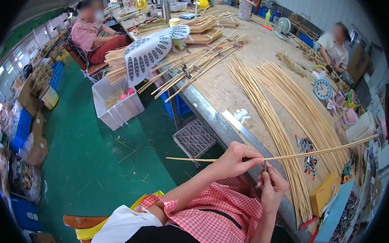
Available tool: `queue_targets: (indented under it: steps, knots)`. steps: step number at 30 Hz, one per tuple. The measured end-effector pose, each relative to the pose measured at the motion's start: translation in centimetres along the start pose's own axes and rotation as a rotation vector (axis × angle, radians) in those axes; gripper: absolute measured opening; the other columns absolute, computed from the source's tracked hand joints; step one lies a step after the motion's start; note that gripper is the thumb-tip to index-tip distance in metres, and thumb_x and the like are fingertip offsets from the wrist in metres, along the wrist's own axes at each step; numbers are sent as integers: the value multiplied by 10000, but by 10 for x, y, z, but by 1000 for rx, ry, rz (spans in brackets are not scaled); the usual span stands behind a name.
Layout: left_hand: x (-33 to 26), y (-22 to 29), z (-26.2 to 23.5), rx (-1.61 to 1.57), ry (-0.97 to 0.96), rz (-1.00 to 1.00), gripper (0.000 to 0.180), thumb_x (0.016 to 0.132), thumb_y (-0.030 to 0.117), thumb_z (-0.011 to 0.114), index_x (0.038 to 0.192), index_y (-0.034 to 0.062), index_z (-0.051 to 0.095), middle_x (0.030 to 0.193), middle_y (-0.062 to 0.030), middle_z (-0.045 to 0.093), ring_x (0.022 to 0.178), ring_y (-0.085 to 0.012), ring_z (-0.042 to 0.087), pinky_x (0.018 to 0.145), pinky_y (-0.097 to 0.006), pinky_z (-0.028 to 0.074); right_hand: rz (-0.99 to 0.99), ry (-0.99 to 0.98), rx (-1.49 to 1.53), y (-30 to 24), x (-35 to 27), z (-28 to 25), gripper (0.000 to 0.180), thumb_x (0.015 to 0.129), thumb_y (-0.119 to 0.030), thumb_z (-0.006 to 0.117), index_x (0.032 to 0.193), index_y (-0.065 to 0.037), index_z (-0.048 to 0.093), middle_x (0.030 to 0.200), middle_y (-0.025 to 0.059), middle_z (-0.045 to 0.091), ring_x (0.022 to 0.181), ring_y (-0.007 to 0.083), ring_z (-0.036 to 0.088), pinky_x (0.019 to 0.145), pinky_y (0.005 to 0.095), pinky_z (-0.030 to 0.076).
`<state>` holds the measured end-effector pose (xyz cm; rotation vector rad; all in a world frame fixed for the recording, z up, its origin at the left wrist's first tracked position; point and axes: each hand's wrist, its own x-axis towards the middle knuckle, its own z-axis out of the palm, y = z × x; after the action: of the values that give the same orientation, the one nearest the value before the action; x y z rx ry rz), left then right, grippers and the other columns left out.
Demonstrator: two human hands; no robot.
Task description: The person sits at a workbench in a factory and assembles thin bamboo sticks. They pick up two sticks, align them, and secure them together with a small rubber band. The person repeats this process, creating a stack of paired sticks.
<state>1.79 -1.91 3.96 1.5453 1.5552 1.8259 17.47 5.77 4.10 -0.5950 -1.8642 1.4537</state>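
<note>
My left hand (238, 161) is closed on a long thin cane stick (321, 151), pinching it near its middle over the table's front edge. The stick lies nearly level, one end out to the left past my forearm, the other reaching right across the bundles. Just below the stick, my right hand (273, 185) is closed round a small dark metal piece (265, 166) whose top meets the stick; its kind is too small to make out. A long bundle of cane sticks (268, 118) lies beside my hands, and a second bundle (305, 112) spreads to its right.
Small clips (310, 157) with red and black tips lie between the bundles. Near right stand a yellow box (324, 193) and a light-blue box (337, 213) of small metal parts. A round blue clock (322, 89) is farther back. Two people sit at the table's far sides.
</note>
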Motion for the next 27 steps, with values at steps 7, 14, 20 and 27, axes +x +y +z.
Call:
queue_targets:
  steps: [7, 14, 20, 27]
  knots:
    - [1, -4, -2, 38, 32, -18, 89, 796, 70, 700, 836, -9, 704, 663, -87, 655, 594, -137, 626, 541, -268, 475, 7, 72, -61, 8, 2, 0, 206, 862, 68, 571, 1052, 93, 647, 661, 58, 597, 522, 71, 505, 477, 213, 400]
    - [-2, -4, 2, 74, 22, -45, 92, 796, 46, 689, 854, -23, 709, 640, -83, 648, 565, -116, 600, 527, -256, 465, -3, 66, -22, 8, 1, 1, 219, 837, 74, 601, 1046, 76, 667, 667, 69, 618, 520, 70, 503, 482, 209, 401]
    - [2, -7, 4, 110, -52, -21, 106, 793, 64, 697, 858, -20, 701, 668, -94, 654, 589, -133, 609, 544, -273, 465, 12, 72, -50, 8, 1, -1, 224, 844, 60, 604, 1060, 75, 661, 687, 76, 627, 530, 69, 512, 483, 210, 406]
    - [-1, -17, -2, -40, -146, -158, 137, 874, 86, 635, 887, -29, 708, 739, -92, 690, 654, -120, 639, 584, -244, 498, 43, 45, -4, 8, 1, 1, 225, 867, 34, 596, 1081, 86, 639, 717, 76, 632, 539, 71, 517, 491, 209, 416]
